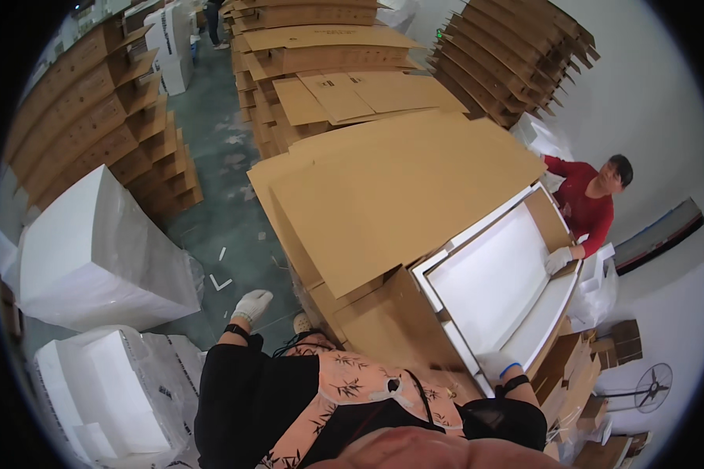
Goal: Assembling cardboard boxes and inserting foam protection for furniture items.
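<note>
My left hand (252, 305), in a white glove, hangs over the floor at my left side. It holds nothing, and its fingers are loosely extended. To my right is a long open carton (424, 313) lined with a white foam tray (485, 281). My right hand (499, 365), gloved with a blue cuff, grips the carton's near rim; its fingers partly blend into the white foam. Across the carton, a co-worker in a red top (590, 199) has a gloved hand (558, 260) on the far rim. Flat cardboard sheets (399, 187) lie stacked beside the carton.
Wrapped white foam blocks (94, 250) and foam pieces (109, 391) stand at my left. Cardboard stacks rise at the far left (94, 109) and far right (508, 55). A fan (653, 388) stands at the lower right. White scraps (220, 282) lie on the green floor.
</note>
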`<action>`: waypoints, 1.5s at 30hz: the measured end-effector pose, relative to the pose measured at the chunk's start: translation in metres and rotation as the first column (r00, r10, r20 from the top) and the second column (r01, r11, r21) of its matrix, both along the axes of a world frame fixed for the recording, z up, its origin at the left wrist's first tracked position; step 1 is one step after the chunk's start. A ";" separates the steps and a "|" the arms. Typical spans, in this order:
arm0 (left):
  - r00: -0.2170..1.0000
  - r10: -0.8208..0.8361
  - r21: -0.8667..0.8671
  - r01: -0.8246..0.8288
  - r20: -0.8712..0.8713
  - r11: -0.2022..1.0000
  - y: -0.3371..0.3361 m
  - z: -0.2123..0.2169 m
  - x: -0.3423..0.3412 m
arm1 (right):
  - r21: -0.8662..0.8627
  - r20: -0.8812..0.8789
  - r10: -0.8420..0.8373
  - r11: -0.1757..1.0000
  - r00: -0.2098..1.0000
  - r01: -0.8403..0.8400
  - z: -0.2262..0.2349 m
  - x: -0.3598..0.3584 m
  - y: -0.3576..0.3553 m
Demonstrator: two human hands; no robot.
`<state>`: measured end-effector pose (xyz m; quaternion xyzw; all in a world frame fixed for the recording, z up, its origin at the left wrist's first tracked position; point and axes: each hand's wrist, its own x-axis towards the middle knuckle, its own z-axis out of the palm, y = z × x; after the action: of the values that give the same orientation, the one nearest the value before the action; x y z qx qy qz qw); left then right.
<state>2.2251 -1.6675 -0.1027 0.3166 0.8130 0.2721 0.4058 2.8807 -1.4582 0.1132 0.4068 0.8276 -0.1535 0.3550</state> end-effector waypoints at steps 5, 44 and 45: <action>0.991 0.066 0.139 -0.082 0.118 0.987 0.033 -0.008 0.007 | 0.295 -0.168 -0.168 0.932 0.971 0.212 0.052 -0.023 -0.049; 0.791 0.070 0.031 -0.112 0.608 0.993 0.223 0.017 -0.181 | 0.376 -0.458 -0.486 0.653 0.744 0.657 -0.127 -0.286 -0.259; 0.810 0.053 0.005 -0.068 0.584 0.998 0.224 0.017 -0.183 | 0.354 -0.461 -0.481 0.671 0.746 0.651 -0.133 -0.288 -0.255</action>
<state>2.0417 -1.4435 -0.0862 0.1972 0.6557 0.3793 0.6224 2.5927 -1.7127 -0.0195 0.6913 0.7141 -0.1060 0.0284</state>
